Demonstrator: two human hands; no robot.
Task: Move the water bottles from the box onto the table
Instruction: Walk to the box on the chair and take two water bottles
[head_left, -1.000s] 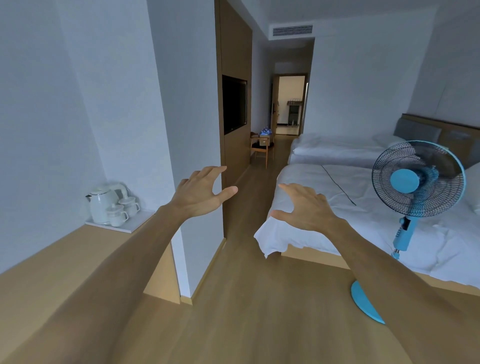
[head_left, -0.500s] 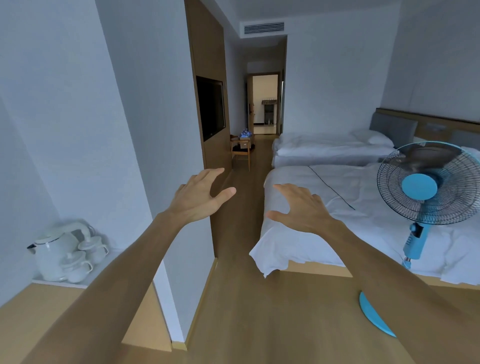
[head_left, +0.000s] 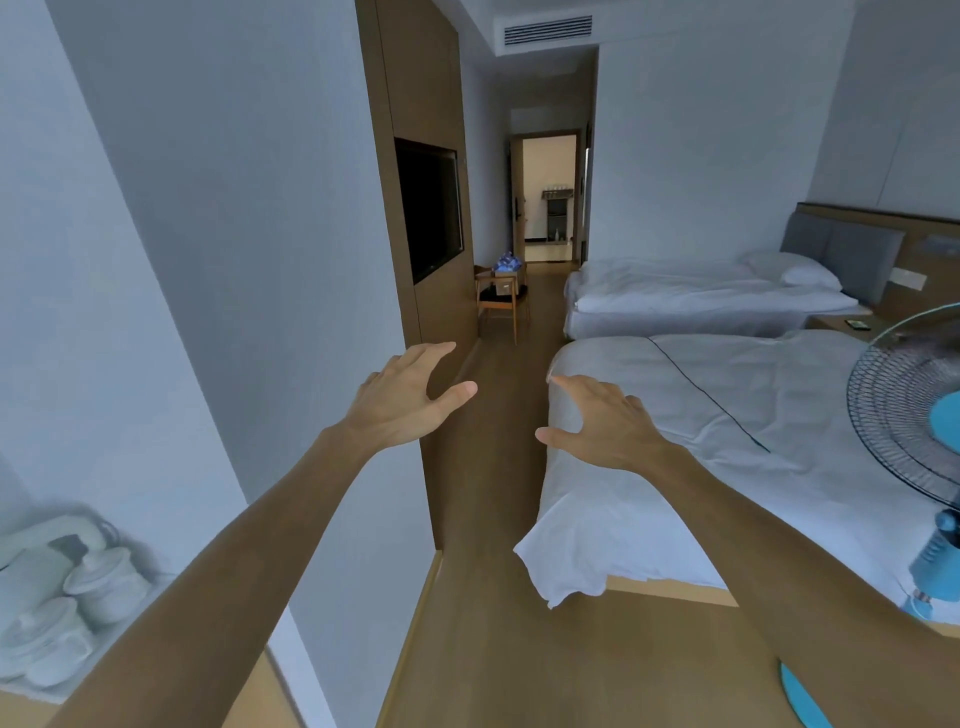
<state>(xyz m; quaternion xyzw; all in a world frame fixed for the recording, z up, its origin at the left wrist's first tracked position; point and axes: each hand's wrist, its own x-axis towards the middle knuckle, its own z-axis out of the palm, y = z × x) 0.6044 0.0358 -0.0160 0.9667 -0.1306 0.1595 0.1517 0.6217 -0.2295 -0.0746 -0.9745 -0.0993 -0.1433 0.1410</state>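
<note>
1. Head view: left hand (head_left: 402, 397) and right hand (head_left: 605, 423) raised side by side at centre frame, fingers spread wide and loosely arched, holding nothing.
2. Far down the wooden floor (head_left: 498, 467), at 12 o'clock from the hands, a small wooden chair (head_left: 500, 301) against the wall with a blue bundle (head_left: 506, 263) on top; possibly the bottles, too small to tell. No box or water bottles clearly in sight.
3. At 3 o'clock, two beds (head_left: 727, 415) with white sheets and a blue standing fan (head_left: 914, 415); at 10 o'clock, a wall-mounted television (head_left: 428, 208); at 8 o'clock, a blurred white kettle and cups (head_left: 67, 597) on a tabletop (head_left: 31, 719).
4. Step in hand, by judgement: walking to find the box. Best done keeping to the open floor between wall and bed, well apart from the fan, hands kept free for a two-handed grasp.
</note>
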